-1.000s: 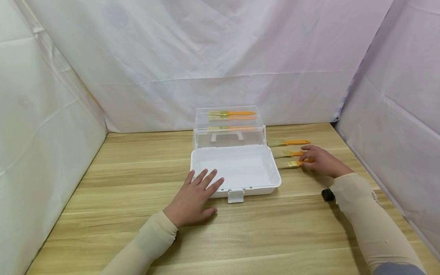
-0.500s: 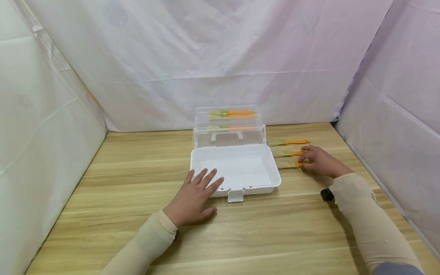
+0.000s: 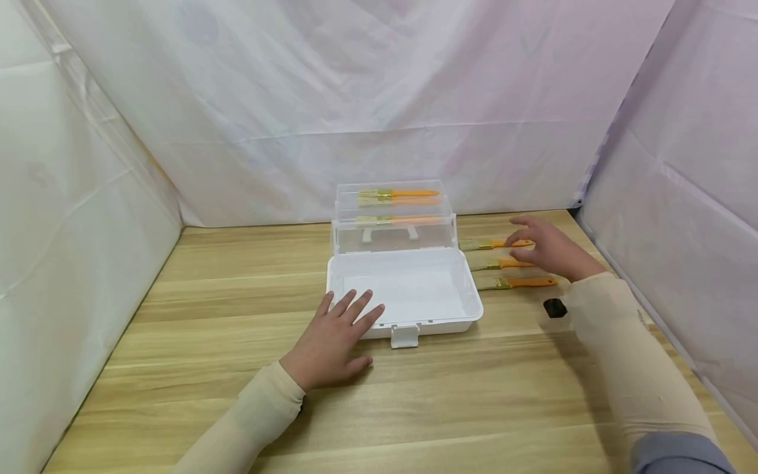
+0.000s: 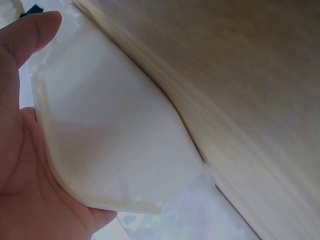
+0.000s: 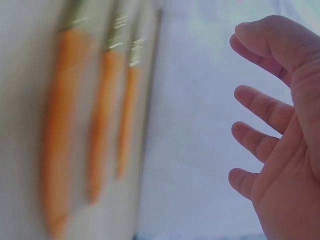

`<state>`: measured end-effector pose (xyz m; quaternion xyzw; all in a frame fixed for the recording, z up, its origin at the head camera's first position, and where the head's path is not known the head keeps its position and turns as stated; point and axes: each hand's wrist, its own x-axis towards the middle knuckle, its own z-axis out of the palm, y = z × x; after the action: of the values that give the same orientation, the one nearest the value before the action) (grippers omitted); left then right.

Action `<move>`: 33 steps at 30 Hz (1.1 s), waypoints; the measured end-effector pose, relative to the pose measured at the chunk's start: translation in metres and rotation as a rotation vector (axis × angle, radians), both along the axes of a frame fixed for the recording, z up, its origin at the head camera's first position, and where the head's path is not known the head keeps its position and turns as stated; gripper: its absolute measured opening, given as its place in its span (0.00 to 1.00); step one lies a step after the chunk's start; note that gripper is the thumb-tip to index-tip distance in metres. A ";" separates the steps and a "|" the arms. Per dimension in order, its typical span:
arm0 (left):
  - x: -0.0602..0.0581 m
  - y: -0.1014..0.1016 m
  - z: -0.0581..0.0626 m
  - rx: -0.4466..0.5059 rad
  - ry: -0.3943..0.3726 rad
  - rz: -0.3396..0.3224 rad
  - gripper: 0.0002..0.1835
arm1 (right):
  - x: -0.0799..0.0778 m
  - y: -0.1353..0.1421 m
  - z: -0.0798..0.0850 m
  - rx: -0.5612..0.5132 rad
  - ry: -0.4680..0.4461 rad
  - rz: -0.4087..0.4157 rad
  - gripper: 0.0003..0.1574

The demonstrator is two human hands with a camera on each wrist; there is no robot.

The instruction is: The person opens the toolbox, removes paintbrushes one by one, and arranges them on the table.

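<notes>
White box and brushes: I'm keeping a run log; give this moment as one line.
left hand: touching white box at near-left corner; right hand: empty, near three brushes; brushes: on table, right of box; box: open

Table (image 3: 474, 401): light brown, wood-grain top, grain running side to side. Standing directly on it: one white box (image 3: 450, 328), open, its catch (image 3: 405, 336) facing front. Lying to the box's right, roughly parallel, spaced apart, bristles toward the box: back brush (image 3: 484, 244), middle brush (image 3: 500, 263), front brush (image 3: 521, 282). All three have orange handles.

Right-wrist view, brushes (image 5: 99, 122) blurred, seemingly cropped
</notes>
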<state>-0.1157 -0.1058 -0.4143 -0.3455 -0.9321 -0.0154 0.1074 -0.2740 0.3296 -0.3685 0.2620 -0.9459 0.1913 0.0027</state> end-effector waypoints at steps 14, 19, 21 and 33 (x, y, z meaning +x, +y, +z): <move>0.001 0.001 0.002 0.007 -0.001 -0.006 0.45 | -0.049 -0.075 0.063 0.038 0.094 0.165 0.09; 0.001 0.000 0.003 0.002 0.005 -0.007 0.45 | -0.058 -0.104 0.071 0.046 0.090 0.227 0.11; 0.002 0.001 0.003 0.000 0.008 -0.008 0.45 | -0.061 -0.116 0.071 0.049 0.076 0.240 0.12; 0.002 0.005 0.001 0.012 -0.008 -0.013 0.46 | -0.077 -0.164 0.073 0.102 -0.011 0.298 0.12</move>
<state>-0.1136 -0.1009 -0.4137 -0.3509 -0.9301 -0.0232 0.1058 -0.3514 0.1655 -0.2955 0.3982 -0.9050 0.1427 -0.0443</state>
